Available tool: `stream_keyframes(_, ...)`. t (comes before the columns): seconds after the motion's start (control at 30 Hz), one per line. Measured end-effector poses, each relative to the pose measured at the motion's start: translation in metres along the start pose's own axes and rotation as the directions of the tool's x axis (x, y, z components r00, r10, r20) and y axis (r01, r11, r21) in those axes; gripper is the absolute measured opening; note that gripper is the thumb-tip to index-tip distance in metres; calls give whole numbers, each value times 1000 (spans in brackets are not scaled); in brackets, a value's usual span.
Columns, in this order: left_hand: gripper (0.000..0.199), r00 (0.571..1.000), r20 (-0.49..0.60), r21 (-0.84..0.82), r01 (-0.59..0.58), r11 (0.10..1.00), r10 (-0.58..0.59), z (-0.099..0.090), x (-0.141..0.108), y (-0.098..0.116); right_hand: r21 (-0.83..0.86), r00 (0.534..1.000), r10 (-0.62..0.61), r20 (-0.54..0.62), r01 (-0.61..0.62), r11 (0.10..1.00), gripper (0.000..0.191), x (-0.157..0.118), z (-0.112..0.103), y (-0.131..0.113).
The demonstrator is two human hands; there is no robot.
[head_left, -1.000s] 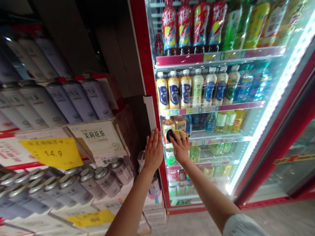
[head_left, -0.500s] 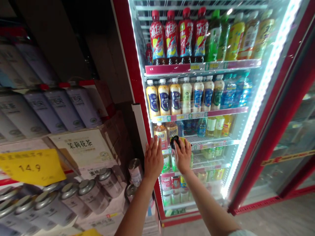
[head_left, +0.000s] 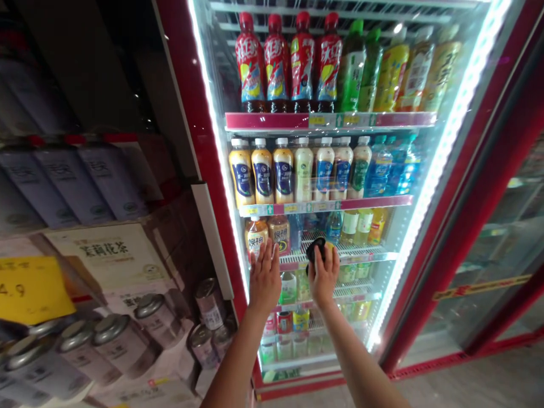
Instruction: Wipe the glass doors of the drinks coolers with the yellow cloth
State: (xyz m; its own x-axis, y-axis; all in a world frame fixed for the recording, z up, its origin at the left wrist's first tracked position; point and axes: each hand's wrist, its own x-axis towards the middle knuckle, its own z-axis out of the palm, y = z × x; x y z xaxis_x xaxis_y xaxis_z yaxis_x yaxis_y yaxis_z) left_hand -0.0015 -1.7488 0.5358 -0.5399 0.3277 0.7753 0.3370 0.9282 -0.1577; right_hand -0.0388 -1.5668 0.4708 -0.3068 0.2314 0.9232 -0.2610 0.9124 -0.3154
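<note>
My left hand (head_left: 265, 277) is open, its fingers stretched upward and held fairly close together. It is in front of the lower left of the lit fridge, overlapping an amber-drink bottle (head_left: 255, 233); whether it touches glass I cannot tell. To its right, my right hand (head_left: 325, 276) is closed around a black and yellow object (head_left: 315, 249) with a rounded black end. The palm and fingers hide most of that object. Behind the hands runs a wire shelf (head_left: 361, 256) with a second amber-drink bottle (head_left: 279, 232) on it.
Red-labelled tea bottles (head_left: 276, 71) line the upper shelf, with white-capped bottles (head_left: 283, 170) below. A white vertical strip (head_left: 212, 241) edges the fridge's left side. Purple cans (head_left: 117, 340) and a yellow price card (head_left: 34, 289) are at left; another red-framed fridge (head_left: 480, 238) is at right.
The view has shifted, so the fridge and shelves appear farther left. My right hand and the black and yellow object have moved right, away from my left hand, which stays open.
</note>
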Motion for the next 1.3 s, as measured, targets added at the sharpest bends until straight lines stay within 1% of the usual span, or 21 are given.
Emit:
stream_keyframes(0.07, 87, 1000, 23, -21, 4, 1000, -4, 7, 4, 9, -3, 994, -88, 60, 88, 996, 47, 4, -1, -3)
stream_keyframes(0.13, 87, 999, 35, -35, 14, 999, -13, 11, 11, 19, -3, 985, -149, 86, 149, 989, 45, 28, -6, 6)
stream_keyframes(0.2, 86, 999, 39, -39, 30, 999, -28, 14, 19, 28, -12, 988, -134, 73, 135, 991, 45, 57, -11, 27)
stream_keyframes(0.27, 84, 998, 40, -36, 48, 998, -47, 15, 24, 37, -28, 999, -42, 21, 43, 999, 48, 73, -16, 53)
stream_keyframes(0.33, 84, 997, 36, -31, 64, 997, -63, 16, 26, 46, -40, 997, 62, -44, -63, 997, 52, 68, -18, 74)
stream_keyframes(0.4, 85, 997, 30, -28, 72, 997, -71, 17, 26, 53, -47, 992, 110, -70, -113, 992, 56, 48, -18, 79)
stream_keyframes(0.43, 86, 997, 28, -28, 70, 997, -69, 17, 26, 57, -51, 993, 104, -56, -107, 993, 57, 37, -18, 76)
stream_keyframes(0.5, 87, 998, 31, -35, 60, 998, -59, 20, 27, 65, -42, 999, 28, 27, -27, 999, 57, 25, -18, 66)
stream_keyframes(0.57, 88, 998, 38, -50, 50, 997, -48, 23, 32, 75, -32, 994, -71, 87, 74, 997, 54, 35, -18, 59)
stream_keyframes(0.63, 88, 999, 43, -70, 35, 997, -32, 26, 39, 87, -32, 987, -125, 104, 129, 991, 50, 62, -22, 66)
stream_keyframes(0.7, 88, 999, 41, -82, 21, 996, -18, 30, 47, 100, -47, 992, -104, 71, 108, 993, 47, 92, -28, 90)
stream_keyframes(0.77, 88, 999, 36, -85, 9, 996, -6, 33, 52, 112, -69, 999, -32, 12, 33, 997, 46, 108, -34, 121)
stream_keyframes(0.8, 89, 999, 35, -84, 5, 996, -2, 35, 54, 118, -81, 1000, 12, -16, -13, 997, 47, 107, -37, 136)
stream_keyframes(0.87, 90, 999, 35, -84, 2, 997, 1, 39, 55, 127, -101, 994, 94, -54, -99, 990, 48, 89, -41, 156)
stream_keyframes(0.93, 92, 999, 36, -83, 2, 997, 1, 42, 54, 135, -108, 987, 146, -60, -152, 982, 51, 63, -43, 163)
stream_keyframes(0.97, 92, 999, 35, -81, 0, 997, 3, 44, 54, 138, -101, 989, 144, -43, -148, 984, 53, 52, -43, 162)
stream_keyframes(1.03, 92, 999, 34, -77, -10, 997, 13, 47, 56, 146, -73, 997, 74, 23, -73, 995, 56, 43, -44, 158)
stream_keyframes(1.1, 92, 999, 33, -78, -28, 997, 30, 49, 60, 153, -45, 996, -37, 87, 41, 998, 57, 55, -45, 159)
stream_keyframes(1.17, 91, 998, 34, -87, -43, 995, 46, 52, 67, 160, -39, 991, -89, 97, 93, 995, 54, 81, -48, 173)
stream_keyframes(1.23, 92, 997, 42, -106, -52, 993, 57, 55, 73, 166, -51, 998, -33, 52, 36, 998, 52, 102, -52, 196)
stream_keyframes(1.3, 93, 996, 60, -128, -54, 990, 62, 58, 77, 168, -62, 996, 92, -10, -92, 994, 51, 104, -53, 219)
